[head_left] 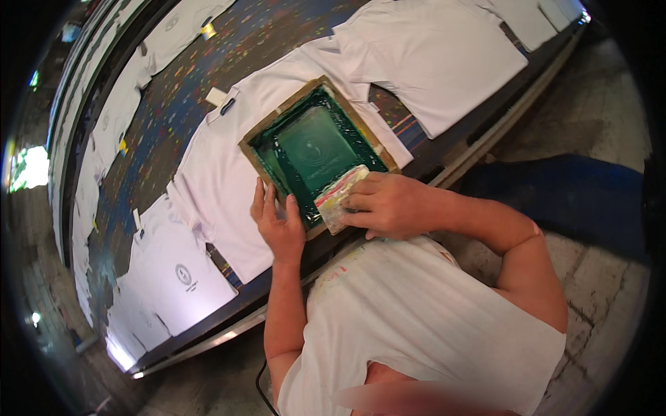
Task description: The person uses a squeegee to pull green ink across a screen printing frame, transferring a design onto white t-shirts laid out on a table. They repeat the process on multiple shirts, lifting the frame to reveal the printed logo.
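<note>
A wooden-rimmed screen printing frame (252, 136) lies tilted on a white T-shirt (229, 163). Its green mesh (331, 135) carries a faint round emblem, and dark wet-looking ink lines the inner edges. My left hand (279, 227) holds the frame's near left side, the fingers outside the rim and the thumb toward the inside. At the frame's near end, my right hand (395, 204) is closed round a squeegee (334, 201) smeared with white, yellow and pink. The squeegee's lower edge reaches into the frame; my fingers cover part of its grip.
More white shirts lie along the long paint-spattered table (184, 87): one shirt (430, 59) to the right, another printed shirt (177, 267) at lower left. A metal rail (485, 142) edges the table's near side. Dark blue cloth (555, 201) is at right above the concrete floor.
</note>
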The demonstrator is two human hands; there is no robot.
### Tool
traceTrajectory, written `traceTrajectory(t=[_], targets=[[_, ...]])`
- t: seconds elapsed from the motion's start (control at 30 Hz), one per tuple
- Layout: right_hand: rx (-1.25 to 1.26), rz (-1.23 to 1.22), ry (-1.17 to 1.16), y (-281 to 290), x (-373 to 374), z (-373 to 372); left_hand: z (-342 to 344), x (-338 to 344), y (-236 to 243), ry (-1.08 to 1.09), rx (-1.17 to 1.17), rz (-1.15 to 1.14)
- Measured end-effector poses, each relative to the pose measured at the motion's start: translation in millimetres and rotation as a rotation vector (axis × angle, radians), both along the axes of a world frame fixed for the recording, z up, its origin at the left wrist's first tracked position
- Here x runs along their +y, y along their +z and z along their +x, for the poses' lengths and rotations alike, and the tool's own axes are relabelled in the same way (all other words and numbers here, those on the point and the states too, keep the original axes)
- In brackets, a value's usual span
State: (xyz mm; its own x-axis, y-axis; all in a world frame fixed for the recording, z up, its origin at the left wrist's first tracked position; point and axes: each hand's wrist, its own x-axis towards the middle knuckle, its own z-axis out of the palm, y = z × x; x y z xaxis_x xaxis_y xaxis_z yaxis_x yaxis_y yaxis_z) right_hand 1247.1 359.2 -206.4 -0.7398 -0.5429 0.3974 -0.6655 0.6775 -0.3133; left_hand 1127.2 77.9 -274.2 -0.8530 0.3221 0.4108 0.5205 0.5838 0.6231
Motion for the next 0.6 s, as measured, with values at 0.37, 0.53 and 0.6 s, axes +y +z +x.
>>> traceTrajectory(t=[0.37, 0.53, 0.6], targets=[[0.389, 0.589, 0.141, 36, -74, 1, -23, -16, 16, -0.188, 0.197, -0.435], [0.34, 0.812, 0.279, 60, -106, 11, -28, -16, 12, -0.17, 0.196, -0.513], [0.328, 0.86, 0.293, 61, -111, 17, -29, -16, 12, -0.173, 0.192, -0.542]])
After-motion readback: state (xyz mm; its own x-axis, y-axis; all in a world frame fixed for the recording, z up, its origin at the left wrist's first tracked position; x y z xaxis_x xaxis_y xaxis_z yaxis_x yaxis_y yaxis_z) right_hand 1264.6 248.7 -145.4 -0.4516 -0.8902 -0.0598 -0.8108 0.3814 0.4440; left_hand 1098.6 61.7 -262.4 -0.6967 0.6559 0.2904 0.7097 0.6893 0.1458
